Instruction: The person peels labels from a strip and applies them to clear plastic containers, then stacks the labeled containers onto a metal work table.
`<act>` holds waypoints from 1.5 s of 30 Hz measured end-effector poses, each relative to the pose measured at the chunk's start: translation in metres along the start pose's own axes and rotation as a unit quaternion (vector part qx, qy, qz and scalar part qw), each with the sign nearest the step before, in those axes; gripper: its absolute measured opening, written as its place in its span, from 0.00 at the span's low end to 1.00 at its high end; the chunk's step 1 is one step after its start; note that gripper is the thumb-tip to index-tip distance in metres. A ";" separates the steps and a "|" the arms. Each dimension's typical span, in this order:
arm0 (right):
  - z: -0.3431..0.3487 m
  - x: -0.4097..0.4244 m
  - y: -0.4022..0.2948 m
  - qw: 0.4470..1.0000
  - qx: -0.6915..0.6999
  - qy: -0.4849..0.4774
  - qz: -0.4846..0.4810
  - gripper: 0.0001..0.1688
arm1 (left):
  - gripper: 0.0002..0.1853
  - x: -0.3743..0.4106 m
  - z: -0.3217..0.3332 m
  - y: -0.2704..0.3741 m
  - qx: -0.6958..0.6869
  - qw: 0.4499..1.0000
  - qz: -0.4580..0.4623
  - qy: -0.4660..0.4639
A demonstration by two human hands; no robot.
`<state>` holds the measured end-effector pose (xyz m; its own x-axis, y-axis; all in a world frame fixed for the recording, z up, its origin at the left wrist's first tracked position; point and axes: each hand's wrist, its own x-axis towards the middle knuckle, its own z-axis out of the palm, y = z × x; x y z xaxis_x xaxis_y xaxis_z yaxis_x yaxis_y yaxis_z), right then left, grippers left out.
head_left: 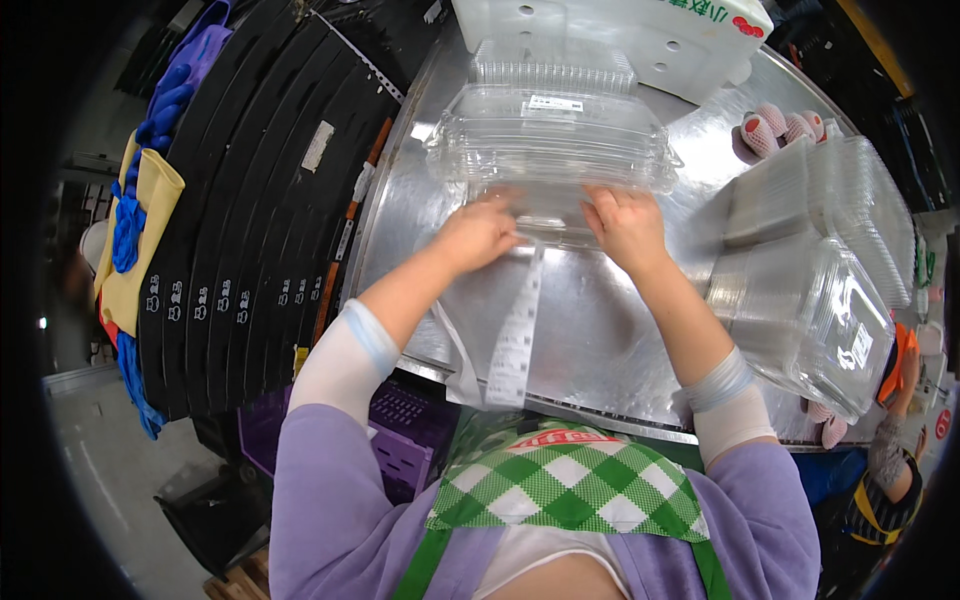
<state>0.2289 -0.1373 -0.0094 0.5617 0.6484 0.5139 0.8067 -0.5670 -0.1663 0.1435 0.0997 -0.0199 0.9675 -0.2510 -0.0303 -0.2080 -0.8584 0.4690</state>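
Note:
A clear plastic clamshell container (551, 214) lies before me on the steel table. My left hand (480, 229) is at its left side, partly blurred, with bent fingers and a strip of printed labels (514, 337) at its fingertips. The strip hangs down over the table's front edge. At the container's right end my right hand (626, 229) grips it, thumb and fingers apart around the rim. Just beyond stands a stack of closed clear containers (555, 142), the top one bearing a white label (556, 103).
Black crates (247, 225) stand stacked on the left, gloves hung over them. More clear containers (795, 300) are piled at right, near netted fruit (772, 129). A white foam box (600, 45) stands at the back. A purple crate (405, 442) sits below; another person's arm (896, 450) is at far right.

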 end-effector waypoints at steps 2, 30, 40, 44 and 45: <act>-0.006 -0.006 -0.019 0.998 0.049 0.030 -0.002 0.17 | 0.15 0.010 0.000 0.002 -0.019 0.998 -0.020 0.053; 0.076 -0.026 -0.031 0.741 0.474 -0.004 0.475 0.13 | 0.11 0.009 0.005 -0.008 0.002 0.999 -0.032 -0.034; 0.084 0.030 0.014 0.924 0.140 -0.144 0.325 0.24 | 0.16 0.024 -0.016 -0.007 0.077 0.987 -0.046 -0.132; 0.060 0.037 0.026 0.850 0.281 -0.247 0.370 0.24 | 0.16 0.024 -0.022 -0.003 0.048 0.983 -0.092 -0.154; 0.059 0.036 0.027 0.838 0.299 -0.251 0.381 0.24 | 0.17 0.025 -0.021 -0.005 0.044 0.984 -0.080 -0.151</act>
<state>0.2816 -0.0992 -0.0452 0.8407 0.4312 -0.3275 0.0426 -0.6557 -0.7538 0.1720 0.1071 -0.0045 0.9053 -0.2188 -0.3642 -0.0806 -0.9301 0.3583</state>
